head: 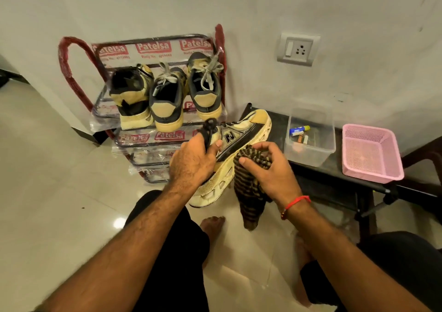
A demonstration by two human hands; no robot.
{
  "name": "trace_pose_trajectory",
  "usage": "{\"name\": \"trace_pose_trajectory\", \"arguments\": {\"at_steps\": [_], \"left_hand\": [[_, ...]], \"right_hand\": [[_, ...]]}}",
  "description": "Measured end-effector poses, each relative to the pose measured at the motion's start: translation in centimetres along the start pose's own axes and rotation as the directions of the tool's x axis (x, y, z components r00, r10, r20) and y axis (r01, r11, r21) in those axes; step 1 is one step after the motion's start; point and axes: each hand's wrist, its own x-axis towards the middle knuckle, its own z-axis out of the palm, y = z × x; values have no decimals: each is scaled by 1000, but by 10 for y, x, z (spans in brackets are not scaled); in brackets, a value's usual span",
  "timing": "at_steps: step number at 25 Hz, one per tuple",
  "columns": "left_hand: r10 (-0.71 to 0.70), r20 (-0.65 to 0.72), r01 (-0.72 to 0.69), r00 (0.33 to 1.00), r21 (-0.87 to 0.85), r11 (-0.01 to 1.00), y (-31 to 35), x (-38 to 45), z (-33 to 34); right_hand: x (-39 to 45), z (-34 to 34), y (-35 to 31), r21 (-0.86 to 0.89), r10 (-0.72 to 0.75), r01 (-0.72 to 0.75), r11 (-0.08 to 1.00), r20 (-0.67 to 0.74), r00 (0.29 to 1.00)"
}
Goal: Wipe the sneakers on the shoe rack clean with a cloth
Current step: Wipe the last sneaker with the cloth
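My left hand (pixel 191 163) grips a yellow and black sneaker (pixel 239 139) by its upper, holding it tilted on its side with the sole facing right. My right hand (pixel 265 170) holds a bunched brown and black striped cloth (pixel 248 184) against the sneaker's sole edge; the cloth's tail hangs down toward the floor. Three more yellow and black sneakers (pixel 165 96) stand heels toward me on the top shelf of a red-framed shoe rack (pixel 71 72) wrapped in printed plastic.
A low black table (pixel 311 175) at the right carries a clear plastic box (pixel 308 153) with small items and a pink basket (pixel 373 153). A wall socket (pixel 297 49) sits above it. My bare feet (pixel 212 225) rest on the glossy tiled floor (pixel 59 204).
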Motion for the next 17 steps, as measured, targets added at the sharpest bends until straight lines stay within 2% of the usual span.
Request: {"name": "trace_pose_trajectory", "arguments": {"at_steps": [3,5,7,8,10,13,17], "left_hand": [[33,-179,-28,983,30,999,2,-26,-43],[112,-175,-107,978,36,994,-8,-38,-73],[195,-129,-204,972,-63,977,-26,-39,-106],[234,-136,-250,963,-120,961,-35,-37,-121],[278,-223,-310,934,-129,942,-51,-24,-147],[253,-385,-298,888,-63,952,-74,8,-175],[245,-452,-201,858,143,969,-104,58,-201]], "right_hand": [[-4,40,-23,-56,-128,132,990,70,989],[1,62,-41,-34,-209,213,977,89,974],[10,82,-62,2,-278,280,960,116,953],[15,92,-73,23,-307,307,951,147,940],[27,115,-95,61,-355,350,935,239,904],[42,151,-123,24,-376,395,919,364,852],[49,200,-148,-133,-407,511,849,451,794]]}}
